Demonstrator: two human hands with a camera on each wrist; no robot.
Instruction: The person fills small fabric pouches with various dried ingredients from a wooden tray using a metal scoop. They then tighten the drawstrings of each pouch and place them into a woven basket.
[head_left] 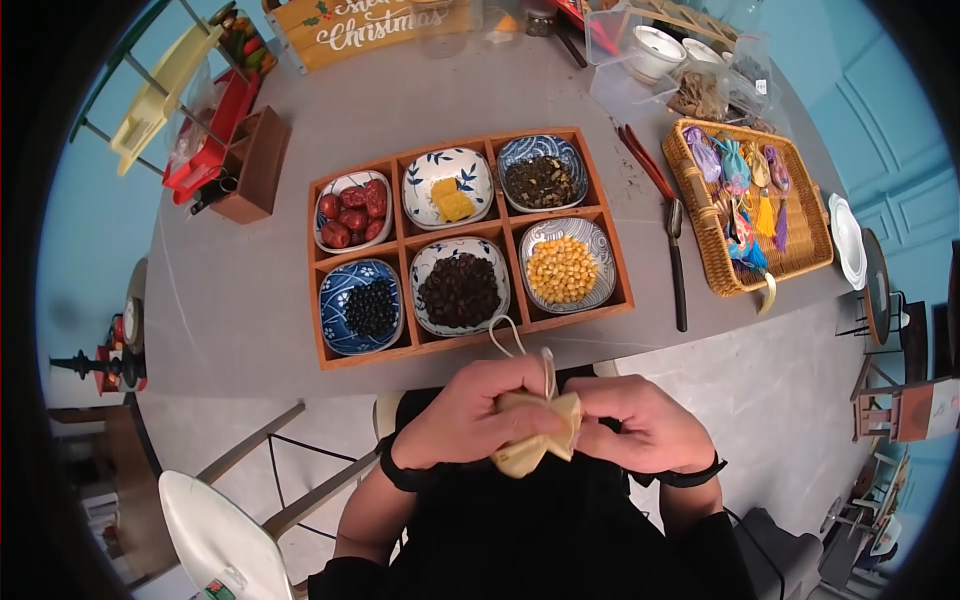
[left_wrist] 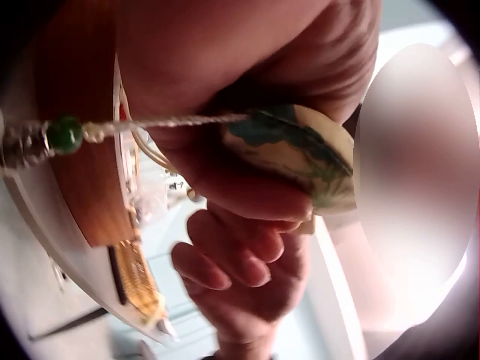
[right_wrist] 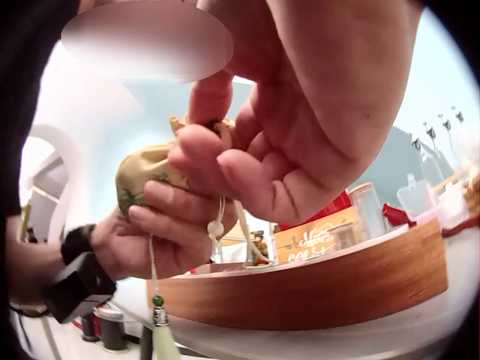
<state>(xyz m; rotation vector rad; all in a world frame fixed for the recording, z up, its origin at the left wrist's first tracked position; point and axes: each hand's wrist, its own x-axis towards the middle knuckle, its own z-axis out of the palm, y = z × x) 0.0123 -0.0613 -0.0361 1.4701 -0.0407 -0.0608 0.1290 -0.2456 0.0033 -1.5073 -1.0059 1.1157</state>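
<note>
Close in front of the body, my left hand grips a pale yellow cloth drawstring pouch with a green printed pattern, seen in the left wrist view. My right hand pinches the gathered mouth of the pouch between thumb and fingers. A pale cord loops up from the pouch toward the tray. From the pouch in the right wrist view hang a green bead and a pale tassel; a white bead sits on the cord. Fingers hide part of the mouth.
Just beyond the hands lies a wooden compartment tray with bowls of red dates, yellow pieces, black beans and corn kernels. At right are a black-handled spoon and a wicker basket of colourful pouches.
</note>
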